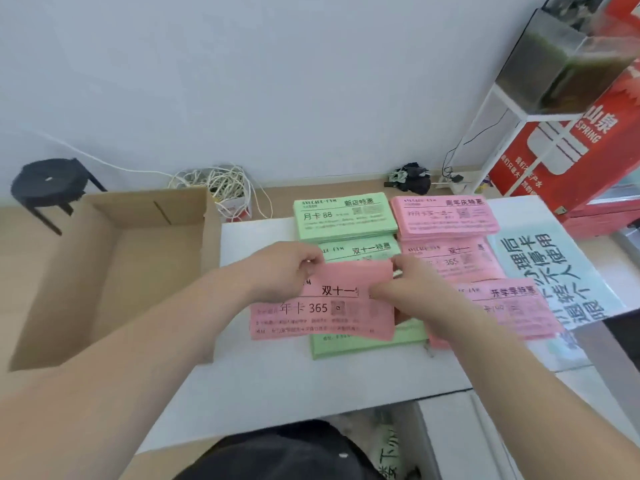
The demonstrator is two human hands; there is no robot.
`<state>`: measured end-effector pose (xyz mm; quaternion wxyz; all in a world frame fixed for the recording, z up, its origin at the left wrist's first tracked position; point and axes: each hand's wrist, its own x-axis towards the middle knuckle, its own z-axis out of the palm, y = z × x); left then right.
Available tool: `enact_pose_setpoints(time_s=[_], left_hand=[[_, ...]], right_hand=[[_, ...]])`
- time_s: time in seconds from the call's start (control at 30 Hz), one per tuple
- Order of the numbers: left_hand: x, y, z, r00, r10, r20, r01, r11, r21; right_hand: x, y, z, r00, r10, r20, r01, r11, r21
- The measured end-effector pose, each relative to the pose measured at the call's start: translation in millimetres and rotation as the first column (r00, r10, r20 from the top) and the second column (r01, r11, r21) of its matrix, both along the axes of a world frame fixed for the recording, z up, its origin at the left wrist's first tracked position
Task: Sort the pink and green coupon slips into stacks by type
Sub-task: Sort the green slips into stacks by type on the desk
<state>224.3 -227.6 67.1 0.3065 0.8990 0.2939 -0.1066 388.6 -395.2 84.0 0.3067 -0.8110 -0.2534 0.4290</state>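
Over our white table [277,375], left hand [287,268] and right hand [412,285] pinch pink slips [322,306]; one could slide onto the near-edge green stack [367,344].

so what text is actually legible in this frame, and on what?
"双十一", "年卡 365": held pink slip
"新店特惠", "月卡 88": far green stack
"双十一特惠": middle green stack
"周年庆特惠": far pink stack
"365": middle pink stack
"山泉", "SPRING": red box
Near pink stack: heading too blurred.
Blue sheet: large rotated characters, partly covered, not sure.
Fine print on all slips: unreadable.
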Motion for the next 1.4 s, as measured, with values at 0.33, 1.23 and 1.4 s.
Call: enact_pose_setpoints(time_s=[0.33,1.23,1.4], left_hand=[[-35.9,-23.9,-55.4,0.926,-0.036,-0.377,0.147,0.952,0.270],[221.7,-88.1,-74.7,0.950,-0.299,-0.094,0.314,0.911,0.269],[233.3,-74.1,-79.0,0.915,-0.271,-0.299,0.364,0.873,0.324]], right_hand=[[-36.3,0.5,-67.4,0.984,0.059,0.170,-0.043,0.994,-0.099],[143.4,-86.4,-55.2,0.782,-0.072,0.619,0.140,0.988,-0.063],[200.1,-44.8,-69.6,0.841,0.238,0.486,-0.033,0.919,-0.393]])
